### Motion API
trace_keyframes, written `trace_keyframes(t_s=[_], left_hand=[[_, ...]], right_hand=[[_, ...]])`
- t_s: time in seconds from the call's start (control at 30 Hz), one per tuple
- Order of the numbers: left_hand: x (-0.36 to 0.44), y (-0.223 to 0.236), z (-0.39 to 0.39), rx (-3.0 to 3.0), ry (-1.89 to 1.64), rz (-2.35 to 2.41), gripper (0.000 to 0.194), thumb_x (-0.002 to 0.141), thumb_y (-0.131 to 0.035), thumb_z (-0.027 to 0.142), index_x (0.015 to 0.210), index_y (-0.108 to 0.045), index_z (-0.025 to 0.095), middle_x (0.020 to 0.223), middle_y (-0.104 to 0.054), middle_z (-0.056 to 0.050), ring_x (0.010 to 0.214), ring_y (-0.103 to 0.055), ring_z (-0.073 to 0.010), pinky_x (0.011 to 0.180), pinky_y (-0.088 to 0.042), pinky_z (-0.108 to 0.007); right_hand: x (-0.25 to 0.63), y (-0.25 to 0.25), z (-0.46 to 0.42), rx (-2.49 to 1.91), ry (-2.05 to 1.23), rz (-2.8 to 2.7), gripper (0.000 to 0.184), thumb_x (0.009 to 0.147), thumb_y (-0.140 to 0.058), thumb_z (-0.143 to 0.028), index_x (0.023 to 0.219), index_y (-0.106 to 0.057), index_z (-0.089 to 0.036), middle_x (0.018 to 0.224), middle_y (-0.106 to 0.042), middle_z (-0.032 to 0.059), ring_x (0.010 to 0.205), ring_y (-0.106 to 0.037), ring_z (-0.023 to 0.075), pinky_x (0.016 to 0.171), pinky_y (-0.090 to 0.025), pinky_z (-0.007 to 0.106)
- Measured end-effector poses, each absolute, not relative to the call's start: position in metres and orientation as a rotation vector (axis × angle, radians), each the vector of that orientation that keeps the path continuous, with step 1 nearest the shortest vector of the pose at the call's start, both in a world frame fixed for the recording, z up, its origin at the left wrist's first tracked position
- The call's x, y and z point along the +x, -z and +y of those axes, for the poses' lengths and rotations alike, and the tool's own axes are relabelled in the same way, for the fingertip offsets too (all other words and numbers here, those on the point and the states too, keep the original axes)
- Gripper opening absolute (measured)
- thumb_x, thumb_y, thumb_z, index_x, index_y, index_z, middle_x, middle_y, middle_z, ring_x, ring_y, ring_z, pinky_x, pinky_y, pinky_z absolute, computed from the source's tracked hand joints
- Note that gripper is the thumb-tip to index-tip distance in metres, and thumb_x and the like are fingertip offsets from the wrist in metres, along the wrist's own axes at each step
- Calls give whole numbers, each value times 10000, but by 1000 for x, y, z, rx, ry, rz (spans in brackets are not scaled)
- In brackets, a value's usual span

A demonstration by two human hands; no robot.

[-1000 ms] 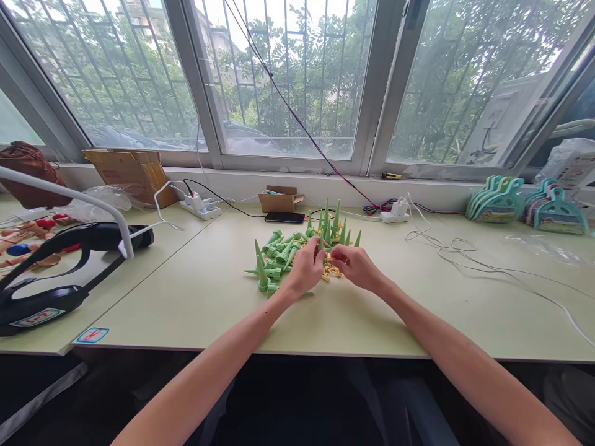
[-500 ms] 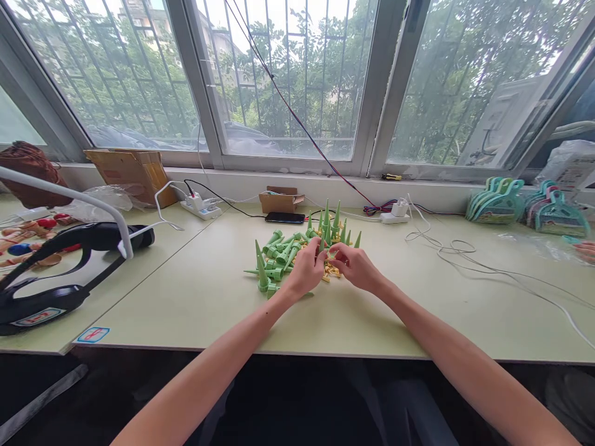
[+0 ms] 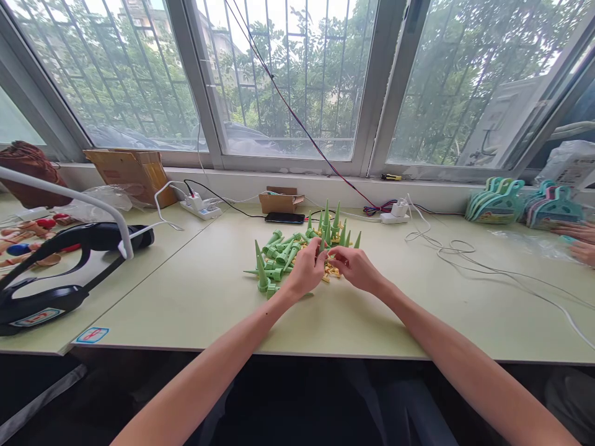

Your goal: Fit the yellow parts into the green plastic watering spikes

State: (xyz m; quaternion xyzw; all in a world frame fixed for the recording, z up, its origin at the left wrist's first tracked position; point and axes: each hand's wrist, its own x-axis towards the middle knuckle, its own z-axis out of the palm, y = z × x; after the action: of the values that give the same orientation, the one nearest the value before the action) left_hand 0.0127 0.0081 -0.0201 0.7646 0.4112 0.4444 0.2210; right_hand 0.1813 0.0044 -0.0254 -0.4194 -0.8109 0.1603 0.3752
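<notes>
A heap of green plastic cone spikes [image 3: 279, 257] lies on the pale green table [image 3: 195, 297], with several standing upright [image 3: 332, 226] at its far side. Small yellow parts [image 3: 332, 271] are scattered among them. My left hand [image 3: 305, 271] is closed with pinched fingers on a green spike at the heap's right side. My right hand [image 3: 356, 266] meets it fingertip to fingertip, also pinched; what it holds is hidden behind the fingers.
A black phone [image 3: 284, 217], small cardboard box [image 3: 279, 200] and power strips [image 3: 201, 206] with cables sit by the window. A black-and-white device [image 3: 56, 272] is at left. Teal plastic dustpans [image 3: 525, 201] stand at right, where another person's hands [image 3: 579, 241] reach in.
My hands have stayed together at the heap, barely shifting. At the right edge another person's hands have come further into view near the dustpans.
</notes>
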Motion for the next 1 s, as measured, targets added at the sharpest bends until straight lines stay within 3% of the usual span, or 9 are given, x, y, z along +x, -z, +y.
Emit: trace_keyframes(t_s=[1.0], left_hand=[[13,20,8,2144,-1231,1125,114,898,-432,239,963,-509,186,680,-526,10,561,-400,-110,577,-334,-244]], right_hand=[[181,26,4,-1075,-383,-2099,197,917,-467,-220,864,-648,-164,730,-635,24,602,-491,116,600,-377,236]])
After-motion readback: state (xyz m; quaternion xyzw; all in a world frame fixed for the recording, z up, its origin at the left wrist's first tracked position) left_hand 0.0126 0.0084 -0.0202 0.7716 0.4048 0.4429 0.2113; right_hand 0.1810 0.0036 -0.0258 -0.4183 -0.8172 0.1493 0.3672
